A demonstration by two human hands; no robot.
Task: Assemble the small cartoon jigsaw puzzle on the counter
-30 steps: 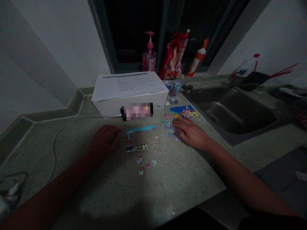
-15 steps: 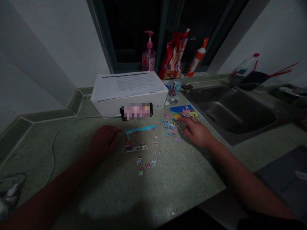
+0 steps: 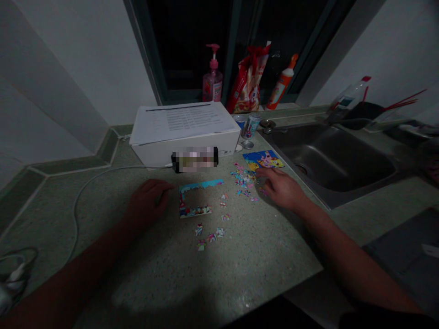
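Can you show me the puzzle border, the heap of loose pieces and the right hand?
Puzzle border [image 3: 201, 184]: head view, on its blue top strip.
Heap of loose pieces [image 3: 244, 179]: head view, near its middle.
Right hand [image 3: 284, 188]: head view, on its back.

On the tabletop [image 3: 164, 274], the puzzle border [image 3: 200, 184] lies just right of the left hand [image 3: 148, 199], with some loose pieces [image 3: 211, 237] to its right and others nearer the tabletop's front edge than either hand. The pile of pieces [image 3: 243, 178] sits left of the right hand [image 3: 281, 188], by its fingertips, with the picture card [image 3: 263, 159] just beyond that hand and the sink [image 3: 338, 160] beyond and to its right. Beyond the left hand, rightward, the phone [image 3: 195, 160] stands before the box [image 3: 156, 154], which bears the paper sheet [image 3: 188, 122].
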